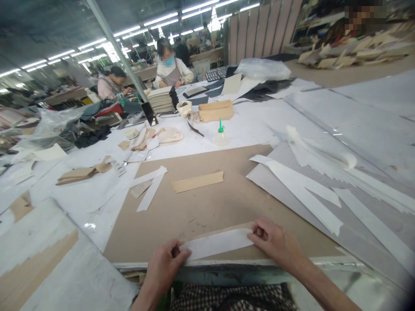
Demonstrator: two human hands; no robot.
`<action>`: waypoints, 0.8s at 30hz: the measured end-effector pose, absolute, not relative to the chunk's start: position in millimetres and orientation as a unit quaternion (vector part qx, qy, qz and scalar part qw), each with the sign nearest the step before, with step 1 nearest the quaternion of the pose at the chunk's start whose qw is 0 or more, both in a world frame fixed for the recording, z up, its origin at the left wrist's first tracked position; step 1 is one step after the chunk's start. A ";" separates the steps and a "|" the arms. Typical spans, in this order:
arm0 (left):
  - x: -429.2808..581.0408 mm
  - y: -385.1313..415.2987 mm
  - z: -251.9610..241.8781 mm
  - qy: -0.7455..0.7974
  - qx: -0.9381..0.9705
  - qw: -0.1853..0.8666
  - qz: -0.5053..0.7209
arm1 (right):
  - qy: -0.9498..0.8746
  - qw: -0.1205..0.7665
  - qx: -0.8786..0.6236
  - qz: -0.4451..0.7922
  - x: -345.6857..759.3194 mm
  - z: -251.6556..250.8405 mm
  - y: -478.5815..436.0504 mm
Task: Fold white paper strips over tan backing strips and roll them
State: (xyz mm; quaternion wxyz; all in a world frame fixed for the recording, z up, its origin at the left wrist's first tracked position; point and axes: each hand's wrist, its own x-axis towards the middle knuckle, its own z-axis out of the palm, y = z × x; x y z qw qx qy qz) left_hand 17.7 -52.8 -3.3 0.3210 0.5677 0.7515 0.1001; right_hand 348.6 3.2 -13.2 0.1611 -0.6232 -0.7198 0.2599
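A white paper strip [217, 243] lies over a tan strip at the near edge of a brown cardboard sheet [201, 207]. My left hand [167, 265] pinches the strip's left end, fingers curled. My right hand [275, 242] presses its right end, fingers bent onto it. Both hands rest at the table's front edge. Another tan strip [197, 181] lies farther up the cardboard.
Long white strips [304, 190] fan out to the right. Two white strips [151, 185] lie left of the tan one. A small glue bottle with green cap [221, 134] stands beyond the cardboard. Paper stacks [162, 100], tan pieces [215, 110] and seated workers [170, 69] fill the far side.
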 end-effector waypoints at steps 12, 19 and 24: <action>29.8 -77.1 -21.0 0.747 0.641 0.095 0.147 | -0.826 0.251 -0.484 0.143 349.9 -38.8 -8.4; 29.1 -98.3 -53.8 0.554 0.812 -0.102 0.156 | -0.847 0.198 -0.479 0.119 356.6 -49.5 -9.2; 18.0 -102.2 -55.7 0.516 0.838 -0.134 0.116 | -0.853 0.183 -0.462 0.156 366.6 -43.7 -7.7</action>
